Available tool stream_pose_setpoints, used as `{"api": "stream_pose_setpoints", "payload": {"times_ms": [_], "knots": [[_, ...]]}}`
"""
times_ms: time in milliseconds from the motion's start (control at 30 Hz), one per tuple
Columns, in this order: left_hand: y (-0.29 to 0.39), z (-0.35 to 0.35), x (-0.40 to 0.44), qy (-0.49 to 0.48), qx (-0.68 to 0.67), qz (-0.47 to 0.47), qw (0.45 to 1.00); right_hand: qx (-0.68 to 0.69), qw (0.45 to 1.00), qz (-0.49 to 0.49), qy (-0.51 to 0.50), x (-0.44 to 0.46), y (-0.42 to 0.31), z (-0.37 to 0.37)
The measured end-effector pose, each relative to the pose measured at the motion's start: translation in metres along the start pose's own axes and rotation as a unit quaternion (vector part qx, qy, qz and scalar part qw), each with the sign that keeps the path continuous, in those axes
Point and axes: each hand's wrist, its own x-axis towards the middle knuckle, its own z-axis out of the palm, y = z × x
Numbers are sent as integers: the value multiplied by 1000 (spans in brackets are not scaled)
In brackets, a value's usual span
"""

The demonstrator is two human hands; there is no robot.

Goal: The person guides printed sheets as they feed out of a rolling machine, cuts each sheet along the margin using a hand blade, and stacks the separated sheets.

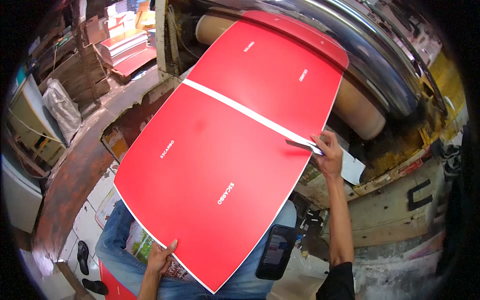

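Note:
A large red printed sheet (pixel 200 125) with white "S3CARBO" lettering stretches from above my lap up to the machine's rollers. A white strip (pixel 245 107) crosses it between two red panels. My left hand (pixel 161 257) grips the near edge, thumb on top and fingers underneath. At the sheet's right edge, my right hand (pixel 328 152) is closed around a slim cutter (pixel 311 146). Its blade points left over the right end of the white strip. Most of the cutter's handle is hidden by my fingers.
A shiny metal cylinder (pixel 385 55) and a tan roller (pixel 357 107) stand ahead. A phone (pixel 276 251) rests on my right thigh. Stacked sheets (pixel 124 47) sit at the upper left. Dark sandals (pixel 83 257) lie on the tiled floor.

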Motion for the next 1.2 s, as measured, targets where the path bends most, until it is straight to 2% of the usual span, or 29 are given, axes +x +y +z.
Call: {"api": "stream_pose_setpoints", "payload": {"times_ms": [33,67,100,167,200,233,267,300,367,400,467,533,600,633,733,800,867,900,933,967,1000,1067,1100,1133,1200], "knots": [[-16,-15,-1,4,82,-5,997,44,998,-30,15,1,3,-4],[-58,4,-23,0,76,-42,996,87,994,-54,26,-5,6,-10],[-110,22,-44,-3,70,-79,994,39,991,-107,-63,21,39,-73],[-91,-28,-8,-5,26,-57,998,81,996,-31,-8,25,32,-50],[-56,-40,-16,33,96,-108,989,102,995,-9,8,12,16,-36],[-23,-53,-25,65,160,-164,971,111,993,34,-19,1,4,-36],[-46,-70,-23,72,112,-109,985,115,990,66,-56,-6,-3,-38],[-43,-67,-18,80,103,-99,986,125,988,63,-65,-12,-11,-36],[-37,-61,-7,95,86,-80,989,93,995,-5,-34,-17,-25,-32],[-51,-66,16,85,75,-31,993,102,994,21,-46,-18,-33,-34],[-64,-79,69,111,172,-143,968,120,991,30,-50,-18,-46,-38],[-115,-98,133,149,87,-10,985,129,989,47,-53,-17,-56,-46],[-140,-107,186,228,232,34,945,131,988,10,-77,-17,-63,-58],[-155,-108,211,256,248,45,933,123,989,11,-79,-16,-67,-64],[-180,-101,263,263,145,5,954,117,986,28,-111,-22,-85,-83],[-187,-99,279,241,35,-71,967,106,988,15,-114,-27,-88,-91],[-186,-98,276,231,15,-139,963,111,986,1,-127,-34,-93,-99],[-178,-97,271,230,60,-147,960,106,986,14,-131,-37,-97,-102],[-171,-95,269,226,189,-96,951,121,983,28,-138,-40,-101,-104],[-164,-91,266,234,319,-46,917,138,979,43,-143,-42,-106,-106],[-150,-88,258,227,541,68,807,137,980,35,-141,-43,-111,-108],[-84,-24,209,36,405,234,883,129,981,25,-140,-49,-116,-110],[-54,22,192,-36,387,156,908,126,983,4,-132,-52,-120,-110],[-32,65,174,-110,367,72,921,135,980,26,-146,-56,-129,-116],[-7,131,144,-207,220,67,951,145,977,31,-150,-61,-137,-120]]}}
